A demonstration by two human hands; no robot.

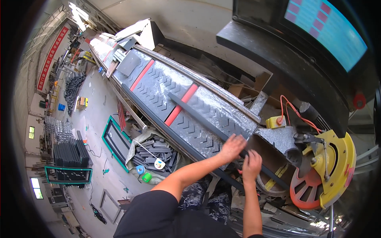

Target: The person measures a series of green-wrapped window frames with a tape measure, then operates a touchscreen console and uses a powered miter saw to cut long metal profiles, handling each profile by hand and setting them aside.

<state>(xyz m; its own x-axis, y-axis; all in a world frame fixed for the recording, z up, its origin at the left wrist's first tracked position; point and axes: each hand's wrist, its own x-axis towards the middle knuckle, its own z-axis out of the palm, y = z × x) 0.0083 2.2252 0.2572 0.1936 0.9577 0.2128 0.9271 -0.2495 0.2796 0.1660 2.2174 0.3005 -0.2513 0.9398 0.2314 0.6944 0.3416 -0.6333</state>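
Observation:
A long dark grey profile bar (pixel 200 118) lies slantwise over a bench with a dusty, chevron-patterned top (pixel 198 133). My left hand (pixel 233 147) is closed on the bar near the bench's right end. Just right of it, my right hand (pixel 251 166) grips the same bar with curled fingers. Beyond my hands the bar runs on towards a cutting saw with a yellow guard (pixel 337 166) and a slotted orange-red disc (pixel 306 188). The parts of the bar under my fingers are hidden.
Red crossbars (pixel 181 104) span the bench. A dark-framed screen (pixel 327 31) hangs at upper right. A yellow switch box (pixel 275 121) with an orange cable sits near the saw. Left of the bench are a sack of dark offcuts (pixel 156 152), a tape measure (pixel 159 164) and a green-edged frame (pixel 115 141).

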